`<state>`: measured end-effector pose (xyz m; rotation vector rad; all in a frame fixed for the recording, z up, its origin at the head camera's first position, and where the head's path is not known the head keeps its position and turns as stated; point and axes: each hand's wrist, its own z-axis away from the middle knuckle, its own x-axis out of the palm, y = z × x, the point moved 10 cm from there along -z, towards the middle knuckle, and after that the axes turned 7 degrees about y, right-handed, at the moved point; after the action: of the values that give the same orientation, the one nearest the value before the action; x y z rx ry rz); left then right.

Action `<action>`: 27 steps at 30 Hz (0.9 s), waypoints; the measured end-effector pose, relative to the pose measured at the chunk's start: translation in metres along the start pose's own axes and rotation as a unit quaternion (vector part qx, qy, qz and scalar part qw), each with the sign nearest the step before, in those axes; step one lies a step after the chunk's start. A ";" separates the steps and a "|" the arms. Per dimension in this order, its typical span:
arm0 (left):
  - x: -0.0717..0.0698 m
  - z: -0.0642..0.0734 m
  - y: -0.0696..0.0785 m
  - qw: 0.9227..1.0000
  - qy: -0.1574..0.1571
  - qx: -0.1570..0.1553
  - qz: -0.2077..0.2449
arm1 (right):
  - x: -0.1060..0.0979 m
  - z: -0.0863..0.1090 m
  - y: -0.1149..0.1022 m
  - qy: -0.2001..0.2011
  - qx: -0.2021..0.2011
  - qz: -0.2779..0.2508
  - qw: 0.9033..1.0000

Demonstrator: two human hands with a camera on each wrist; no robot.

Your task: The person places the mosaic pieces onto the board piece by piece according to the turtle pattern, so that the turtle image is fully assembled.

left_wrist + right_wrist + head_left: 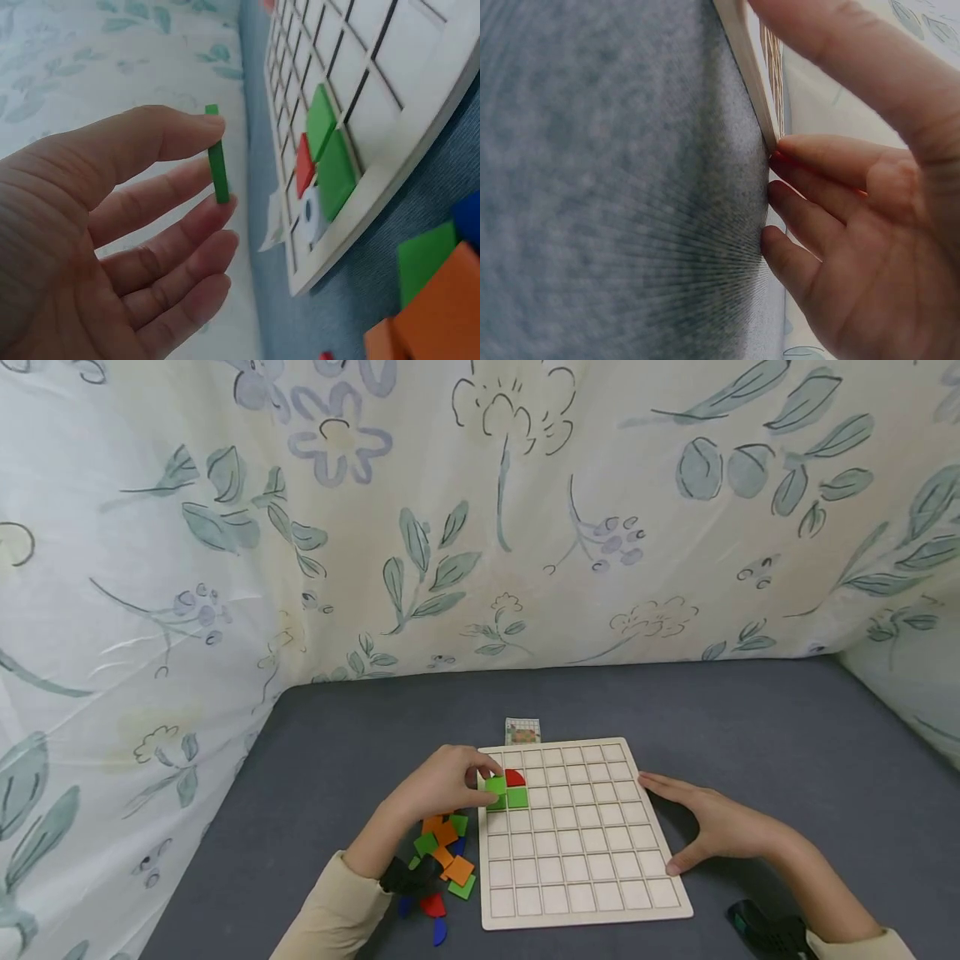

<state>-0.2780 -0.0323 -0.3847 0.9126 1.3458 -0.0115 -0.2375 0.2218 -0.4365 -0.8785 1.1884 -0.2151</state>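
Observation:
My left hand (447, 784) pinches a green square tile (217, 157) by its edges, between thumb and fingertips. It hovers over the upper left of a pale gridded board (586, 922). On the board, a red piece with a curved side (514, 777) and a green tile (517, 797) sit in cells. Another green tile (335, 178) lies beside them, as does a white piece with a dark ring (312, 217), seen in the left wrist view. My right hand (720, 827) touches the board's right edge with thumb and fingertips, its fingers spread.
Loose orange, green, blue and red pieces (460, 870) lie in a pile left of the board, partly behind the left wrist. A small printed card (522, 731) lies at the board's far edge. Dark grey cloth (375, 718) covers the table, and a floral curtain (480, 527) hangs behind.

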 end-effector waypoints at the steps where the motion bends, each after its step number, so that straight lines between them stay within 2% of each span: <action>1: 0.002 -0.001 0.001 1.000 0.000 0.000 0.001 | 0.000 0.000 0.000 0.000 0.000 0.000 1.000; 7: 0.018 -0.005 0.001 1.000 0.003 -0.011 -0.004 | 0.000 -0.001 0.000 0.000 -0.001 -0.005 1.000; 13: 0.037 -0.002 0.003 1.000 -0.007 0.001 -0.023 | 0.001 -0.001 0.000 -0.002 0.002 -0.005 1.000; 20: 0.044 -0.001 0.011 0.999 -0.006 0.018 -0.045 | 0.001 0.000 0.000 -0.002 0.000 -0.012 1.000; 27: 0.050 0.000 0.011 0.998 0.003 0.015 -0.068 | 0.001 -0.001 0.000 -0.001 -0.002 -0.001 1.000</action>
<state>-0.2588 -0.0013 -0.4203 0.8458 1.4143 -0.1341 -0.2378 0.2213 -0.4372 -0.8834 1.1859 -0.2131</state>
